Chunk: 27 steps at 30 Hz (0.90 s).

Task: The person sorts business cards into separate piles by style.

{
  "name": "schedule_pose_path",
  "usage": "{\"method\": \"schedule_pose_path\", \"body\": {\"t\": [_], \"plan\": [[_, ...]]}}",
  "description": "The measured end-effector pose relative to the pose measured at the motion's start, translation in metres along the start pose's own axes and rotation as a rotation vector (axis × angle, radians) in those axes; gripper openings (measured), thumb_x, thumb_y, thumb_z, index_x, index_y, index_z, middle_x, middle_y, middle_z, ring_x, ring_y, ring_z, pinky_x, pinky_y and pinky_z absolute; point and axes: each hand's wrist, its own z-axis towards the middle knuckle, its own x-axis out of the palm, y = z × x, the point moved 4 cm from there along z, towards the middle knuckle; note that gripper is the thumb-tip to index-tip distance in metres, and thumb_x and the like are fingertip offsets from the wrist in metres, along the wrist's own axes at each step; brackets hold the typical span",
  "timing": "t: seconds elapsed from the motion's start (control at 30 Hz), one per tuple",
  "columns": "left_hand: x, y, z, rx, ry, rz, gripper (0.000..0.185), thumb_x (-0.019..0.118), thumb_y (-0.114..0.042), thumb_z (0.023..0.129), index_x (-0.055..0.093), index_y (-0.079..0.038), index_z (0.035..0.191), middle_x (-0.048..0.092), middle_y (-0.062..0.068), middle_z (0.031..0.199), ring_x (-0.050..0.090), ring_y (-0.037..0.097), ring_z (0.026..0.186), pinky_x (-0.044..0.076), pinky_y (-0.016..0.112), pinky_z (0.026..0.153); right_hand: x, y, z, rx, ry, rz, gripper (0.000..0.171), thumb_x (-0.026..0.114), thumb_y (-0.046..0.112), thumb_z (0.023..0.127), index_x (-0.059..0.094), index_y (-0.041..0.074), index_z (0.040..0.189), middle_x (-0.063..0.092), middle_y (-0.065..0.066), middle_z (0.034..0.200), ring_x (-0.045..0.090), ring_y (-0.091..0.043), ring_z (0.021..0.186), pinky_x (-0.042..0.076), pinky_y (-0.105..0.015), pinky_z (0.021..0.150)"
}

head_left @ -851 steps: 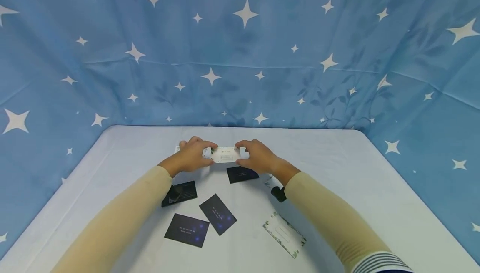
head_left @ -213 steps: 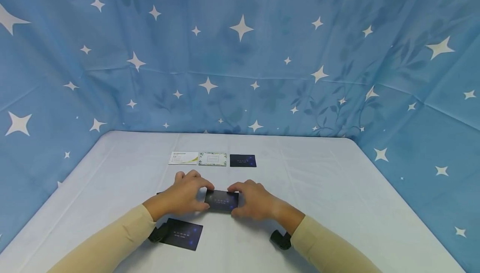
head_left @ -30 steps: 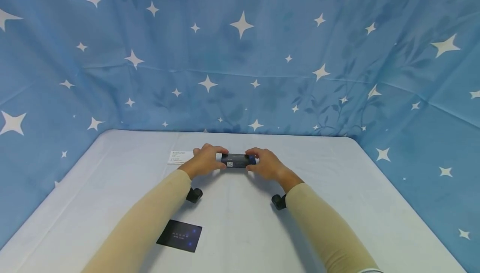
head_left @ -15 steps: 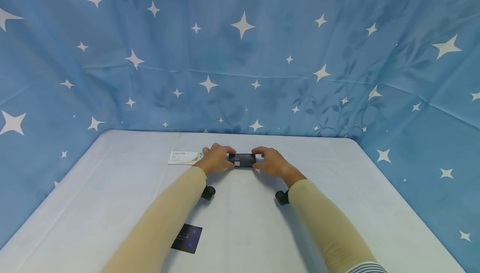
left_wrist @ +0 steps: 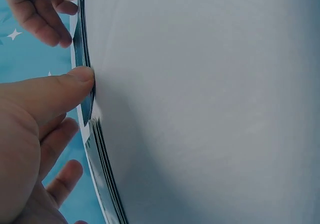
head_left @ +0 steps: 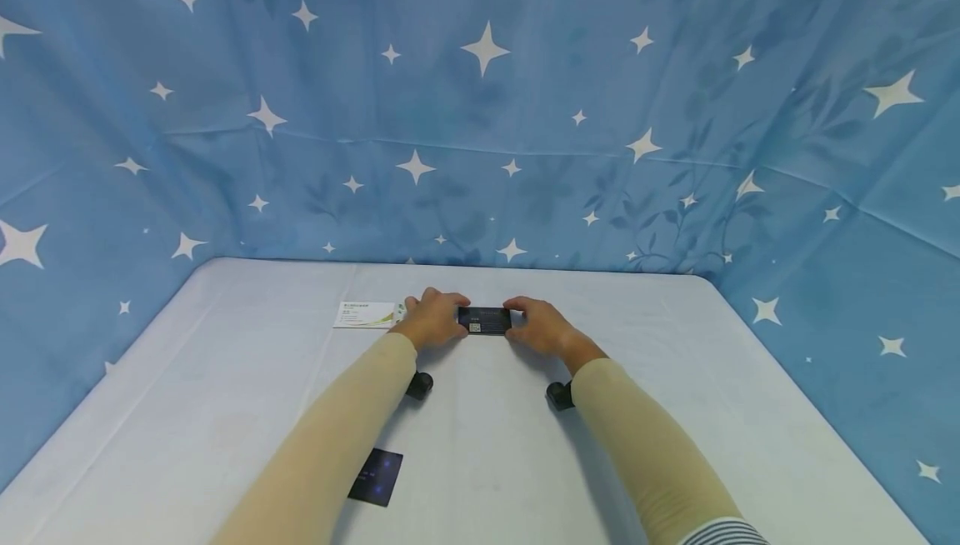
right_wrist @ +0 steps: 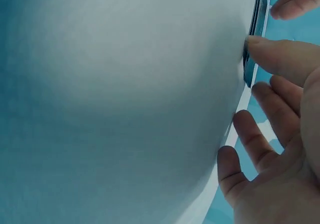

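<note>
A dark business card (head_left: pixel 486 322) with a small QR code lies at the far middle of the white table, on a small stack of dark cards whose edges show in the wrist views. My left hand (head_left: pixel 435 318) pinches its left end between thumb and finger. At the other end my right hand (head_left: pixel 542 327) grips it the same way. Beside my left hand is a stack of leaf-bordered cards (left_wrist: pixel 105 169), mostly hidden by that hand in the head view. A white business card (head_left: pixel 365 315) with a yellow-green curve lies further left.
One more dark card (head_left: pixel 377 477) lies near the front, partly covered by my left sleeve (head_left: pixel 330 437). Black wrist devices (head_left: pixel 420 385) show under both forearms. A blue star-patterned curtain (head_left: pixel 480 112) hangs behind the table's far edge.
Earlier, cards lay scattered about the table; now most are in a row of piles at the back. Over the last second, both hands shifted the dark card slightly right and down onto its pile.
</note>
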Motion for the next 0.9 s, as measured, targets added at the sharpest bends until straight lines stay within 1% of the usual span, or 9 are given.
{"method": "schedule_pose_path", "body": {"t": [0.17, 0.37, 0.5, 0.67, 0.8, 0.9], "plan": [[-0.0004, 0.0007, -0.0004, -0.024, 0.013, 0.016, 0.055, 0.077, -0.032, 0.090, 0.059, -0.024, 0.141, 0.061, 0.007, 0.129, 0.041, 0.027, 0.125, 0.025, 0.050, 0.096, 0.0000, -0.0011, 0.0004, 0.012, 0.004, -0.019, 0.059, 0.073, 0.018, 0.092, 0.051, 0.013, 0.147, 0.049, -0.016, 0.148, 0.046, -0.035, 0.135, 0.032, -0.053, 0.110], [-0.0010, -0.0001, -0.0010, -0.030, 0.026, 0.002, 0.051, 0.075, -0.031, 0.091, 0.061, -0.023, 0.140, 0.060, 0.007, 0.130, 0.042, 0.026, 0.121, 0.025, 0.049, 0.095, -0.0005, -0.0006, 0.0013, -0.004, 0.013, -0.045, 0.056, 0.072, 0.018, 0.093, 0.053, 0.014, 0.146, 0.052, -0.014, 0.145, 0.048, -0.033, 0.131, 0.033, -0.052, 0.109], [-0.0021, -0.0007, -0.0016, -0.034, 0.026, -0.007, 0.051, 0.075, -0.030, 0.091, 0.061, -0.022, 0.139, 0.060, 0.007, 0.129, 0.042, 0.026, 0.119, 0.025, 0.049, 0.095, -0.0006, -0.0004, 0.0016, 0.005, 0.016, -0.035, 0.055, 0.072, 0.018, 0.093, 0.053, 0.015, 0.146, 0.052, -0.014, 0.145, 0.048, -0.034, 0.131, 0.033, -0.053, 0.110], [-0.0038, -0.0011, -0.0009, -0.040, 0.029, -0.008, 0.050, 0.075, -0.029, 0.091, 0.062, -0.022, 0.139, 0.061, 0.007, 0.127, 0.042, 0.025, 0.117, 0.026, 0.049, 0.094, -0.0003, 0.0001, 0.0017, 0.022, 0.014, -0.017, 0.055, 0.072, 0.018, 0.094, 0.054, 0.016, 0.146, 0.050, -0.014, 0.147, 0.044, -0.035, 0.135, 0.030, -0.054, 0.111], [-0.0032, -0.0008, 0.0008, -0.044, 0.035, 0.007, 0.051, 0.075, -0.030, 0.091, 0.061, -0.022, 0.139, 0.061, 0.007, 0.127, 0.042, 0.025, 0.116, 0.026, 0.049, 0.094, -0.0006, 0.0012, 0.0010, 0.020, 0.014, -0.018, 0.055, 0.072, 0.018, 0.094, 0.054, 0.015, 0.145, 0.050, -0.014, 0.147, 0.043, -0.035, 0.136, 0.029, -0.054, 0.111], [-0.0026, -0.0032, 0.0007, -0.034, 0.039, 0.033, 0.053, 0.076, -0.030, 0.090, 0.060, -0.022, 0.141, 0.063, 0.006, 0.123, 0.042, 0.026, 0.118, 0.026, 0.050, 0.094, -0.0002, 0.0020, -0.0011, 0.031, 0.014, -0.019, 0.055, 0.072, 0.018, 0.094, 0.053, 0.015, 0.146, 0.050, -0.015, 0.147, 0.044, -0.035, 0.135, 0.029, -0.054, 0.111]]}}
